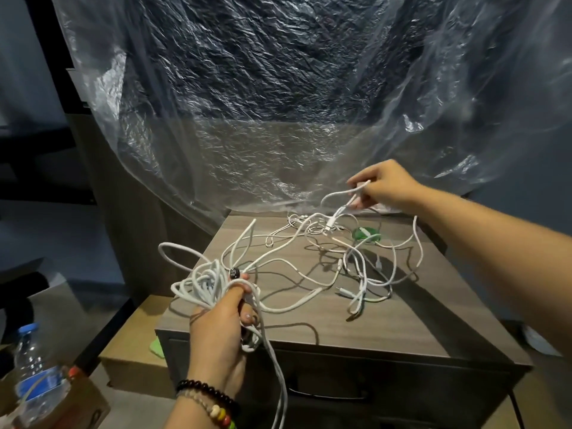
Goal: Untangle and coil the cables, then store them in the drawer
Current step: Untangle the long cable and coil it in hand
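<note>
Holding a bunch of white loops (201,286) tight at about 8 o'clock, the left hand (221,329) has its fingers curled round them, while the right hand (382,188) at 1 o'clock pinches one cable end (343,195) above the messy cables (340,267) spread over the bench (387,323). If the right hand pulls hard, the knots could get tighter, or the green thing (366,235) at 2 o'clock could be dragged off. One cable (280,391) hangs down over the shut drawer (325,394) and might catch on something.
</note>
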Available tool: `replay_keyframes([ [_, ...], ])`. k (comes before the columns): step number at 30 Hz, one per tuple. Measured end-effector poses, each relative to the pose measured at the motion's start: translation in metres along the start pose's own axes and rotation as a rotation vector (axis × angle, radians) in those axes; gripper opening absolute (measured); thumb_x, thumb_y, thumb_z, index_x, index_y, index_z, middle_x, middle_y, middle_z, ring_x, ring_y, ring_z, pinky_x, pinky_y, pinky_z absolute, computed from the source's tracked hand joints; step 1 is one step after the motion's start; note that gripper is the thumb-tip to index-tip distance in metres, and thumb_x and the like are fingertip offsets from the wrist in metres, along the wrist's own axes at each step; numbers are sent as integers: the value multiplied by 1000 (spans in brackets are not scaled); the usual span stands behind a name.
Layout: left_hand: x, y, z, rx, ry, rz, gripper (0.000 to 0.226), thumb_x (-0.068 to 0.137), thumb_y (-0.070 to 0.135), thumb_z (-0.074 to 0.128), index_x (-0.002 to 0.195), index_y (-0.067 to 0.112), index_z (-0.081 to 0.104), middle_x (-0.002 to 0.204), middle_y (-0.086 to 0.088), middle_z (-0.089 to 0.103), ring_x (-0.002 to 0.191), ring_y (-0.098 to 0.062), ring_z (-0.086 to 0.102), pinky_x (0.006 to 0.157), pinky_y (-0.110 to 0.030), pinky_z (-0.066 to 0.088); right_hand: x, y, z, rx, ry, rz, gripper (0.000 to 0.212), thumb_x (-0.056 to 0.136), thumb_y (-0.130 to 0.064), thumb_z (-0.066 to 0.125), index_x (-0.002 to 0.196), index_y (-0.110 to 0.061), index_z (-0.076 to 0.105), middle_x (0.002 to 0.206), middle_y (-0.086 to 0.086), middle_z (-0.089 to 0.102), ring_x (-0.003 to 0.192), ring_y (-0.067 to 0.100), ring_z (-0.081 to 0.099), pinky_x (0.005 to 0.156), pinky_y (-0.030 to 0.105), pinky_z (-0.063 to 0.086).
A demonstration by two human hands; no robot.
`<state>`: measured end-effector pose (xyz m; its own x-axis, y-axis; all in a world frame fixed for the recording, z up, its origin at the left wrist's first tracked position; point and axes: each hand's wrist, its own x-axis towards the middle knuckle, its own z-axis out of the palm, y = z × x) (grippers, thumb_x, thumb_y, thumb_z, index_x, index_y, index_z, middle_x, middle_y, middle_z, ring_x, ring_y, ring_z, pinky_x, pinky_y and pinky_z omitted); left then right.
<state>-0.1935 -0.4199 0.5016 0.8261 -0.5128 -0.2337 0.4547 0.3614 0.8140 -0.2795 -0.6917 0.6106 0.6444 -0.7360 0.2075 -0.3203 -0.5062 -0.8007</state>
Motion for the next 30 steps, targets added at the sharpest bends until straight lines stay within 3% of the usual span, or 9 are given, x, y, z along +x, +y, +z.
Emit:
replay_keyframes([
  [6, 3, -5, 0, 75, 31, 26, 16, 90, 15, 60, 98, 7, 72, 50, 2, 48, 44, -8, 39, 46, -23, 35, 30, -22, -17, 373, 162, 221, 16, 88, 15, 48, 99, 16, 60, 86, 30, 65, 60, 25, 70, 58, 30, 60],
  [11, 8, -5, -2, 89, 62, 35, 15, 90, 15, 60, 96, 7, 72, 47, 4, 48, 43, -8, 39, 47, -23, 31, 57, -26, -20, 582, 223, 444, 28, 94, 8, 28, 111, 2, 48, 54, 11, 65, 31, 7, 52, 31, 16, 38],
  [14, 9, -5, -4, 111, 58, 35, 13, 88, 15, 63, 93, 8, 73, 54, 0, 53, 43, -7, 40, 44, -22, 33, 60, -22, -16, 578, 258, 438, 22, 94, 9, 29, 104, 4, 48, 50, 13, 64, 33, 9, 56, 35, 16, 42],
  [16, 9, -5, -5, 116, 60, 33, 13, 87, 14, 65, 92, 7, 73, 55, 0, 53, 43, -7, 41, 43, -22, 34, 56, -17, -4, 556, 255, 396, 16, 91, 14, 35, 94, 7, 49, 69, 22, 64, 46, 16, 63, 47, 19, 51],
  [21, 9, -4, -6, 100, 52, 11, 13, 88, 14, 64, 95, 7, 72, 57, 1, 54, 44, -7, 41, 42, -20, 35, 20, 1, 24, -33, 14, -9, 54, 78, 12, 54, 127, -11, 54, 117, 13, 54, 103, 29, 62, 81, 36, 55],
  [24, 6, -3, -5, 95, 38, 3, 13, 88, 14, 63, 96, 7, 70, 55, 1, 53, 42, -7, 42, 38, -19, 36, -19, 0, 40, -535, -327, -345, 64, 77, 0, 63, 131, -33, 55, 150, -4, 25, 132, 19, 37, 93, 30, 50],
  [26, 4, -2, -4, 91, 37, 5, 13, 88, 14, 62, 96, 7, 70, 54, 2, 52, 42, -7, 41, 37, -18, 35, -30, 6, 55, -747, -438, -357, 56, 80, -18, 70, 130, -39, 56, 158, -7, 6, 146, 25, 12, 110, 52, 34],
  [28, 2, -2, -4, 83, 39, 5, 15, 88, 14, 62, 98, 5, 69, 54, 1, 52, 42, -7, 41, 38, -18, 35, -31, 11, 66, -936, -372, -383, 39, 82, -33, 71, 119, -33, 61, 157, 2, 13, 147, 31, 7, 111, 64, 17],
  [30, 1, -1, -5, 71, 47, 4, 17, 88, 15, 63, 99, 3, 68, 54, 1, 51, 41, -7, 41, 36, -18, 36, -23, 9, 66, -1034, -165, -409, 22, 86, -34, 64, 103, -22, 63, 137, 7, 39, 132, 32, 39, 104, 52, 31],
])
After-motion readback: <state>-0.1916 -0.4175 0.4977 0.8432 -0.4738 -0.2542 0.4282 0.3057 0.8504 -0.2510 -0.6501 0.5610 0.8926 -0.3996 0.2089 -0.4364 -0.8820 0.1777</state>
